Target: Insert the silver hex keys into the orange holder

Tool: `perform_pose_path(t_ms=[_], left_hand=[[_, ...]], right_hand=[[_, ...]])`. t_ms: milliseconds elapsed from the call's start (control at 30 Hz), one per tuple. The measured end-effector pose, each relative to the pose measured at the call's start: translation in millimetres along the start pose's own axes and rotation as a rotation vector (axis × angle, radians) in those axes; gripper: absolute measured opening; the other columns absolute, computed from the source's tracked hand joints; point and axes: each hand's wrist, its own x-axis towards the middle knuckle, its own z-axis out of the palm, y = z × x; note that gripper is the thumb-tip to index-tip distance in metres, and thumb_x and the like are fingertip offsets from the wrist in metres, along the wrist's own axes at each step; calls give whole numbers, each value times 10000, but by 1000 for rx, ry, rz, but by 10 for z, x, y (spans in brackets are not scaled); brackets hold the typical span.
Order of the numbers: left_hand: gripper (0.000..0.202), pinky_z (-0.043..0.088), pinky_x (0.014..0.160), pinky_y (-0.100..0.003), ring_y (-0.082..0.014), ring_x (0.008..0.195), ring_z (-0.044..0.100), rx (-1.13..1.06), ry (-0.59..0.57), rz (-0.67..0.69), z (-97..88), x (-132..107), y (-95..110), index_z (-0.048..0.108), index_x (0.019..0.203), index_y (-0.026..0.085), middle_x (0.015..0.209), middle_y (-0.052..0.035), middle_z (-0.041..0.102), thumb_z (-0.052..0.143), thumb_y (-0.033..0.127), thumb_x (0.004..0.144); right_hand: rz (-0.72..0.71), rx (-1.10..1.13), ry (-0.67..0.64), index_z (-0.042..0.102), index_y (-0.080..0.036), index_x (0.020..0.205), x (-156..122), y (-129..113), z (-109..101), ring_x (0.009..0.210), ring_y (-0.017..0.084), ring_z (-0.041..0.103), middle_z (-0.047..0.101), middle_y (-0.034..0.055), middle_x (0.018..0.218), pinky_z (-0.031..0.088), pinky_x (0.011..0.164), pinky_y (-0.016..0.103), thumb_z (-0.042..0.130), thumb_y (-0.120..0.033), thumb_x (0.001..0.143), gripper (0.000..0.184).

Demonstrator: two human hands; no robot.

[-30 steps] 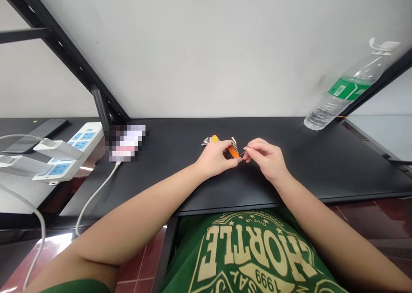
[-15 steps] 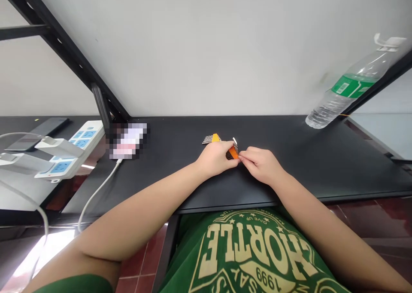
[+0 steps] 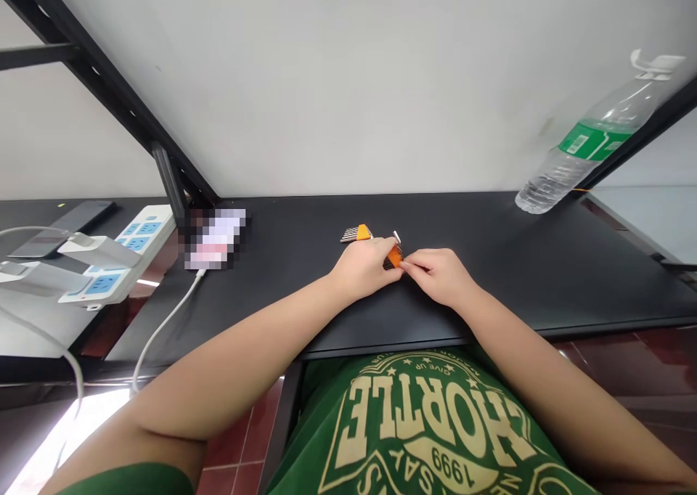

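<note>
My left hand [image 3: 364, 268] rests on the black table [image 3: 544, 263] with its fingers closed on a small orange holder [image 3: 393, 255] that carries a row of thin metal keys. My right hand [image 3: 440, 276] meets it from the right, fingertips pinched at the holder's end; what they pinch is too small to make out. A second orange holder [image 3: 358, 233] with metal keys fanned out lies on the table just behind my left hand.
A clear plastic water bottle [image 3: 582, 146] with a green label stands at the far right. A blurred-out phone [image 3: 215, 239] on a white cable lies left of centre. A white power strip [image 3: 117, 255] with plugs sits on the neighbouring surface at left, beyond a black frame post [image 3: 166, 183].
My right hand has moved in from slightly right and raised to press against the orange holder, its fingers now lower and tighter. My left hand has stayed on the holder.
</note>
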Motion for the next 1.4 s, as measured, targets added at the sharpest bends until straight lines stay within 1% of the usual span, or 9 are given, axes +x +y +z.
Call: perform_pose_path(t_ms=[167,400,600,767,900,1033,1133,1267,1400], left_hand=[[172,461,722,-328,-211,836,653,-8,1,6,0,-3,32,613,974,215,926,-37,714,681,328,865],[152,499,802,-347,-229,910,651,-22,-16,74,31,13,71,628,1008,193,963,-56,704,666,238,868],[306,529,934,-410,-267,1025,662,24,11,89,10,28,33,664,1166,191,1107,-98,722,687,376,923],[341,522,1025,-461,-300,1195,611,59,176,-69,-174,50,-230,679,1244,203,1273,-95,716,622,249,911],[475,520,1038,-512,-367,1300,571,95,61,-258,-263,82,-506,653,1308,231,1383,-98,675,655,218,832],[425,520,1010,-527,-378,1245,599,92,-3,-302,-235,111,-621,669,1255,243,1331,-105,701,675,287,833],[470,499,1029,-527,-364,1250,592,42,-9,-336,-194,144,-628,629,1308,257,1276,-88,727,682,317,845],[619,526,1019,-471,-298,1201,629,-105,24,-422,-155,192,-623,556,1379,253,1199,-72,733,762,329,800],[627,548,1049,-419,-252,1159,671,-204,55,-369,-134,184,-561,598,1319,210,1246,-89,703,822,244,735]], right_hand=[[94,116,31,710,-226,792,26,-13,-4,684,178,617,717,27,777,459,678,322,605,-353,982,250],[346,341,-39,711,-234,1055,65,-27,25,579,147,615,712,-1,804,491,590,295,696,-458,907,269],[493,349,-29,734,-216,1020,119,30,-1,519,131,592,731,10,789,471,512,272,684,-434,896,255],[570,167,-134,723,-217,921,365,198,-218,502,134,608,729,5,750,468,532,276,702,-380,867,173],[613,54,-227,712,-209,868,653,552,-385,557,147,623,715,23,727,421,538,274,690,-404,872,196],[606,-132,-107,735,-194,984,762,897,-413,682,180,639,746,80,907,417,582,294,709,-437,842,283],[564,-230,-5,724,-192,1053,699,974,-376,774,211,632,725,92,942,419,615,308,674,-470,869,337],[315,-155,154,724,-179,984,616,799,-256,836,202,631,704,91,977,475,754,334,613,-354,918,217],[204,177,33,708,-199,1100,638,534,-44,693,147,616,713,41,968,510,720,324,662,-382,914,265]])
